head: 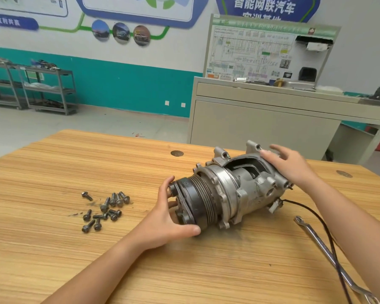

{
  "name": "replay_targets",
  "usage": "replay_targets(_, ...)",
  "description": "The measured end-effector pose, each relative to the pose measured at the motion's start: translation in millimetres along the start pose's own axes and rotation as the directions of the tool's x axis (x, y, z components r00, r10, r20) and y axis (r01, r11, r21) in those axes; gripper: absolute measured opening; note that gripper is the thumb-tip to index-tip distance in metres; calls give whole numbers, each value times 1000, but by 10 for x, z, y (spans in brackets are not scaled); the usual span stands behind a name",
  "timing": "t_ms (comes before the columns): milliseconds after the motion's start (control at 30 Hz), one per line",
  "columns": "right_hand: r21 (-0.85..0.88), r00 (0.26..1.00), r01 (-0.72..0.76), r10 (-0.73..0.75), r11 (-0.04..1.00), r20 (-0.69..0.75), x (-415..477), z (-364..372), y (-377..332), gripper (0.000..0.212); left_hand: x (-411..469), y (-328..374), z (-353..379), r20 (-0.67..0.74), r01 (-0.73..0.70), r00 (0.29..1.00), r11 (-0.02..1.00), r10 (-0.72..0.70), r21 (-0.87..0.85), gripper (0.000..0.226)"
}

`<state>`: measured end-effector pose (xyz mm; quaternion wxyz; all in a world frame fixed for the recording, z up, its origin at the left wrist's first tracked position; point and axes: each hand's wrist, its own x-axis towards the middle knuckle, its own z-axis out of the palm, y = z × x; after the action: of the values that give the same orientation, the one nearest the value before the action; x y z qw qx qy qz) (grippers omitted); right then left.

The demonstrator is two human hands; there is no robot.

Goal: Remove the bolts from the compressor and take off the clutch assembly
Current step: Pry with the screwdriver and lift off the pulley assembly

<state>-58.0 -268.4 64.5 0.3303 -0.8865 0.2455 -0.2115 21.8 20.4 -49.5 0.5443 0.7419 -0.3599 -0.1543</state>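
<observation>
1. Gripping the clutch assembly at the compressor's near-left end with the left hand — thumb under the rim, fingers curled over the hub.
2. Bracing the compressor's far-right rear housing with the right hand, fingers nearly straight, grasping nothing.
3. Lying on its side on the desk, long axis near-left to far-right; probably calls for a straight pull along that axis, away from the right hand.
4. Loose bolts heaped left of the compressor, wrench to its right — bolt removal looks done.
5. Readable in the wall lettering behind the compressor: "智能网联汽车"; no brand legible on the compressor.
</observation>
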Motion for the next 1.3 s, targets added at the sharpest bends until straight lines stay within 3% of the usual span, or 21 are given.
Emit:
replay_targets(67,14,984,-8,10,1000,-175,-168,-31,-76,59,5,43,-41,-27,47,998,984,-52,-171,92)
replay_targets(133,271,928,38,67,962,-366,-566,-43,-141,40,48,25,-100,-27,77,995,933,-92,-351,89)
replay_targets(200,670,896,88,236,737,-377,-1150,73,-191,17,67,45,-122,30,85,996,951,-80,-298,81)
replay_targets(233,813,914,47,303,581,-269,-1436,191,-245,19,75,80,-119,57,87,996,966,-76,-243,73)
replay_targets(300,932,931,-184,360,313,63,-1822,501,-330,42,87,169,-121,107,79,992,977,-58,-198,74)
replay_targets(367,896,874,-407,363,177,325,-1990,775,-386,65,129,169,-142,167,106,984,957,-62,-271,94)
replay_targets(433,863,875,-465,246,198,416,-2063,893,-422,82,130,201,-141,191,144,978,941,-87,-306,104)
replay_targets(533,873,893,-433,237,222,383,-1943,1001,-470,89,88,243,-114,163,137,982,946,-92,-294,83)
replay_targets(667,874,866,-469,263,128,426,-1748,1144,-569,67,87,270,-106,127,126,988,951,-93,-284,51)
replay_targets(767,875,859,-476,261,91,440,-1658,1194,-583,24,140,266,-31,55,113,993,951,-101,-286,27)
replay_targets(800,876,859,-475,260,86,441,-1632,1205,-580,17,149,277,-4,39,106,994,953,-99,-284,24)
replay_targets(833,878,863,-471,251,87,438,-1606,1216,-560,23,153,275,13,27,100,995,954,-97,-282,24)
replay_targets(967,863,858,-491,238,118,455,-1560,1172,-490,29,164,270,8,30,84,996,952,-79,-293,37)
replay_targets(1100,847,851,-506,257,163,458,-1528,1192,-454,20,137,292,-23,44,16,999,968,-5,-251,98)
replay_targets(1133,841,853,-504,263,194,451,-1529,1205,-470,24,133,296,-36,39,-3,999,969,13,-246,104)
replay_targets(1267,829,896,-438,241,348,372,-1557,1287,-546,79,178,277,-34,69,-19,997,942,44,-334,107)
replay_targets(1300,814,907,-416,249,405,340,-1568,1313,-552,83,196,242,-24,70,-6,997,926,34,-377,108)
